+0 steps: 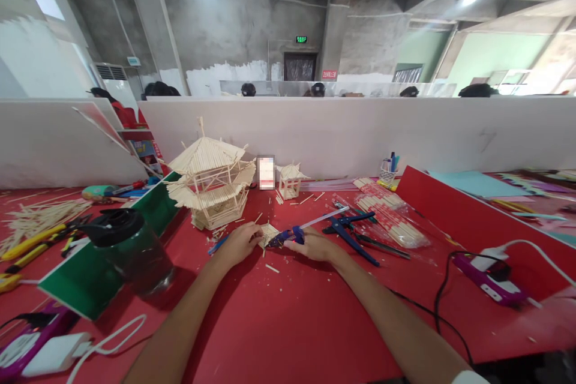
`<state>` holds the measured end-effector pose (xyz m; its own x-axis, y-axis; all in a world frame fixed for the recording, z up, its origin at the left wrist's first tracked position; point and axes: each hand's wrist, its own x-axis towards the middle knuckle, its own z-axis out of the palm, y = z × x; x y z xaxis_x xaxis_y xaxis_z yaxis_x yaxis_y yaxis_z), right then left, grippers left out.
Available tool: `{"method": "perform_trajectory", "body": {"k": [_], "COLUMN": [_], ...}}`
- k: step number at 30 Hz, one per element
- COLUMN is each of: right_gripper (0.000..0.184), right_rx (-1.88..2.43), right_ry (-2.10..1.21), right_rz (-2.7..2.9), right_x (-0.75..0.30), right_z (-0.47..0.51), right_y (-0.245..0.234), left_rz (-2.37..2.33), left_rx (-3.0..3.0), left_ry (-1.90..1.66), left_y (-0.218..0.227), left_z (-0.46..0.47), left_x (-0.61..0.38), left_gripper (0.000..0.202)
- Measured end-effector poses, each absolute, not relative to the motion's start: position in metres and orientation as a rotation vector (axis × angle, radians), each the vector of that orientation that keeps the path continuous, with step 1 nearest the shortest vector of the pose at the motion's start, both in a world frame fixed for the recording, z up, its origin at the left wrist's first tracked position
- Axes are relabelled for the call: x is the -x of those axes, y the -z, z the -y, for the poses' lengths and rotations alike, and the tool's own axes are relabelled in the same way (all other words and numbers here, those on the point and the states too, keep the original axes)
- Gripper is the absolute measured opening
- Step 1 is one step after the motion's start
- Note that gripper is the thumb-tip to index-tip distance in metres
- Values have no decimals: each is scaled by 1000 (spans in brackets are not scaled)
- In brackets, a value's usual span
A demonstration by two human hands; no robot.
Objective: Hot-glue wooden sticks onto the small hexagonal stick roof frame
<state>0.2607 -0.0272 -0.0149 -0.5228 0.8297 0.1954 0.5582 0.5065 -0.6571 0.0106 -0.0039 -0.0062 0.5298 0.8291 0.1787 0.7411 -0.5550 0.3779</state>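
My right hand (312,246) is closed round a dark blue hot glue gun (283,237), with a long clear glue stick (324,218) poking out of its back. The gun's nozzle points left at a small piece made of wooden sticks (269,230). On that piece's left side my left hand (243,244) grips its edge with bent fingers. Behind my left hand stands a large two-tiered pavilion model (213,183) of pale sticks. A smaller stick pavilion (290,181) stands further back, near the middle.
Blue-handled pliers (348,234) and bagged sticks (391,213) lie to the right. A dark water bottle (135,252) stands at the left by a green divider (85,279). A red divider (477,228) and purple power strip (490,282) with cables are at the right.
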Motion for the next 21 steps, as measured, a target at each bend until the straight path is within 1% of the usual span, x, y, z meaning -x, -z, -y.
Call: {"method": "perform_trajectory", "body": {"k": [6,21], "right_gripper": [26,32], "right_rx": [1176,1151], "right_ry": [-710,-891], "right_rz": [2275,2152], "right_x": [-261,-267], "right_z": [26,24], "right_y": [14,23], "left_rz": [-1309,-1302], "left_rx": [-2516,-2508], "left_ry": [-513,-518], "left_y": [9,9], "left_z": [2,4], "left_x": [-10,-9], "left_gripper": [13,10]}}
